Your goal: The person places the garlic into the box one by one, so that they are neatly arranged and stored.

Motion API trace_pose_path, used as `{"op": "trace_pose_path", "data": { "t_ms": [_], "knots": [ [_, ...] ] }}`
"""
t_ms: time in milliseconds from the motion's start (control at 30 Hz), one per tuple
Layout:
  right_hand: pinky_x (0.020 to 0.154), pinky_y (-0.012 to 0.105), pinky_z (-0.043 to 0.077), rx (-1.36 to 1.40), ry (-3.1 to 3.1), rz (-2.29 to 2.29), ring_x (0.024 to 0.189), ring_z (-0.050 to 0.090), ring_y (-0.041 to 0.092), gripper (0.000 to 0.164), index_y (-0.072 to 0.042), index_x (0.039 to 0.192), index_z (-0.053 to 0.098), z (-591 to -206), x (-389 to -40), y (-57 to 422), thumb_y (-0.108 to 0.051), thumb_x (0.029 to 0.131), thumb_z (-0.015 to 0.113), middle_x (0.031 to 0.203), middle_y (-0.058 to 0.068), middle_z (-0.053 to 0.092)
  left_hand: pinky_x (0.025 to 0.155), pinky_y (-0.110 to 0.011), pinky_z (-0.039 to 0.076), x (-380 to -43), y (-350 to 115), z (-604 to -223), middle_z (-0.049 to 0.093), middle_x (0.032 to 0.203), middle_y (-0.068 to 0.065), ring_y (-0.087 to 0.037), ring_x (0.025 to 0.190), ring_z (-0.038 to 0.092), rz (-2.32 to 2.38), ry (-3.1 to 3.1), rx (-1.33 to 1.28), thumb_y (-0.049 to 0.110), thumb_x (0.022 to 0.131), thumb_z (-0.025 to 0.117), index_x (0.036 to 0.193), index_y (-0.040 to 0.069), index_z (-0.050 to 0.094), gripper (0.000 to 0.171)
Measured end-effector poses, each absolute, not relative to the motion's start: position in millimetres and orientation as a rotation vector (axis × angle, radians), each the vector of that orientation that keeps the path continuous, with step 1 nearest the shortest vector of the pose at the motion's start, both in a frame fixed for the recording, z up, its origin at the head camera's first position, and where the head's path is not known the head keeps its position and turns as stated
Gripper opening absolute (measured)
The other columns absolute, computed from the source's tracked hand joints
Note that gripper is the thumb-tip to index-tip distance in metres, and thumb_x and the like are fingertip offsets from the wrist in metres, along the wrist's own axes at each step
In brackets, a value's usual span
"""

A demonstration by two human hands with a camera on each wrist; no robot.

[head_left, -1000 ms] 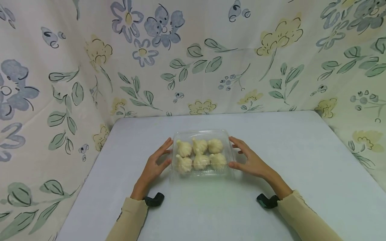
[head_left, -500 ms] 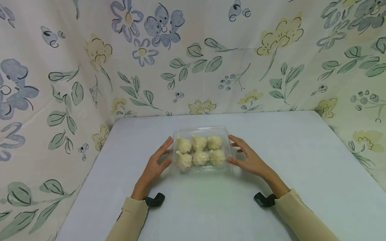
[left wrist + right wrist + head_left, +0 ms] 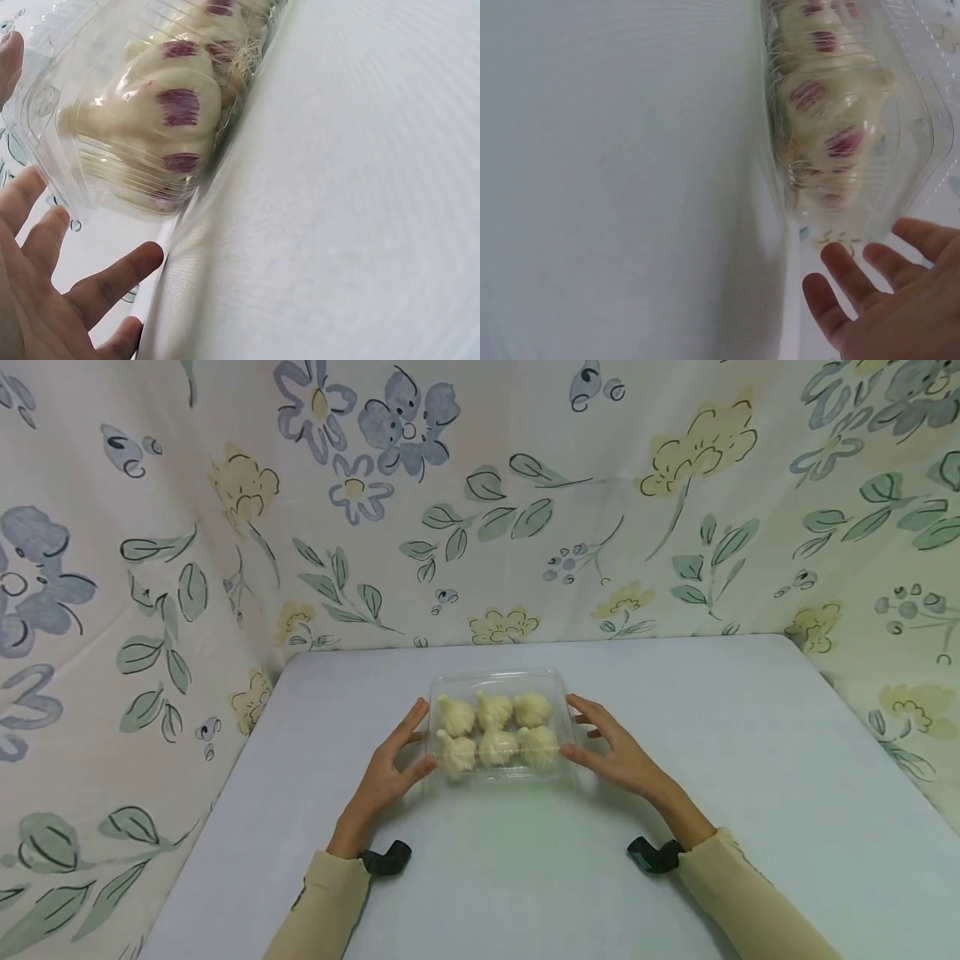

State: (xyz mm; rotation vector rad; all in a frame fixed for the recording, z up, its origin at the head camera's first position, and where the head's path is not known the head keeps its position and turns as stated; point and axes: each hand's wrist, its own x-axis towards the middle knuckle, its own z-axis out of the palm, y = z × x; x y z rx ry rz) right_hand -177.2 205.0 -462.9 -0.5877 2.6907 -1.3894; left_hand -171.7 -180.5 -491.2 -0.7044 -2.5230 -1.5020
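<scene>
A clear plastic clamshell box [image 3: 495, 674] lies on the table with several pale garlic bulbs [image 3: 498, 747] in two rows inside. Purple patches mark the sides of the bulbs [image 3: 142, 112] in the left wrist view. At the box's left side is my left hand [image 3: 384, 770], fingers spread and extended, thumb at the near left corner. My right hand [image 3: 621, 760] flanks the other side, its fingers loosely straight and its thumb right at the near right corner. Through the right wrist view, the fingertips [image 3: 840, 259] show close to the box's end.
A white cloth covers the table [image 3: 675, 693]. Behind it and along both sides hangs a floral curtain [image 3: 480, 568]. Dark wrist-camera mounts [image 3: 386, 858] sit under both sleeves' cuffs.
The box of garlic has slid a little away from me, toward the table's back edge. My right hand has shifted slightly forward and left with it; the left thumb has moved inward.
</scene>
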Motion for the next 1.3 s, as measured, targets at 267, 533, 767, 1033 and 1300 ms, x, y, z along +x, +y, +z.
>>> {"op": "trace_pose_path", "data": {
  "t_ms": [267,533,767,1033,1300],
  "knots": [
    [0.106,0.057,0.044,-0.564,2.692,-1.41,0.137,0.048,0.035,0.078,-0.022,0.161,0.03,-463,-179,202,-0.038,0.096,0.069,0.162,0.009,0.035,0.112,-0.071,0.032,-172,-178,-490,0.021,0.171,0.0,-0.038,0.133,0.058,-1.506,-2.545,-0.645,0.025,0.099,0.066,0.162,0.027,0.03,0.072],
    [0.106,0.058,0.043,-0.543,2.668,-1.412,0.138,0.047,0.036,0.076,-0.022,0.162,0.028,-467,-178,203,-0.039,0.098,0.066,0.163,0.011,0.033,0.111,-0.067,0.036,-172,-177,-492,0.021,0.171,-0.001,-0.038,0.136,0.055,-1.524,-2.534,-0.654,0.022,0.1,0.064,0.162,0.027,0.03,0.07],
    [0.106,0.061,0.041,-0.565,2.549,-1.434,0.141,0.041,0.04,0.081,-0.028,0.164,0.017,-469,-173,208,-0.035,0.1,0.065,0.166,0.013,0.027,0.114,-0.065,0.033,-172,-179,-493,0.023,0.17,-0.011,-0.04,0.142,0.048,-1.532,-2.446,-0.741,0.009,0.097,0.064,0.161,0.014,0.031,0.073],
    [0.099,0.044,0.046,-0.583,2.507,-1.466,0.119,0.054,0.029,0.083,-0.02,0.165,0.012,-468,-169,210,-0.028,0.101,0.064,0.145,0.018,0.049,0.091,-0.044,0.048,-171,-177,-493,0.059,0.138,-0.018,-0.031,0.113,0.06,-1.582,-2.446,-0.556,0.01,0.092,0.07,0.149,0.004,0.044,0.063],
    [0.064,0.027,0.049,-0.45,2.444,-1.577,0.075,0.064,0.018,0.051,0.001,0.146,0.042,-469,-165,210,-0.025,0.105,0.058,0.089,0.014,0.069,0.055,-0.023,0.041,-170,-175,-493,0.057,0.069,-0.002,-0.004,0.057,0.047,-1.615,-2.538,-0.495,0.01,0.096,0.068,0.094,0.001,0.061,0.011]
  ]
}}
